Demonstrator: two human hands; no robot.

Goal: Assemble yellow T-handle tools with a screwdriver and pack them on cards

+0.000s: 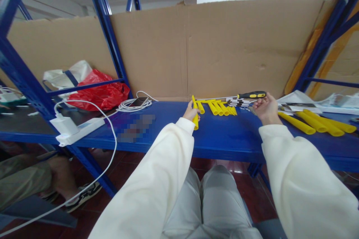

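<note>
My left hand (190, 111) is wrapped round a yellow tapered tube (195, 119), which it holds nearly upright over the blue table (224, 134). In my right hand (266, 109) is the black and yellow handle of a screwdriver (251, 95); its long thin shaft points left, with the far end near the top of the held tube. Between the hands lie several yellow tubes (218, 108) in a row, with white and dark pieces (239, 102) behind them. More yellow tubes (322, 122) rest on the table to the right of my right hand.
At the left are a red plastic bag (101, 89), a coiled white cable (130, 105), a phone (138, 101) and a white power strip (81, 130). Blue posts and a cardboard panel (224, 44) stand behind. Another person's leg (60, 171) shows lower left.
</note>
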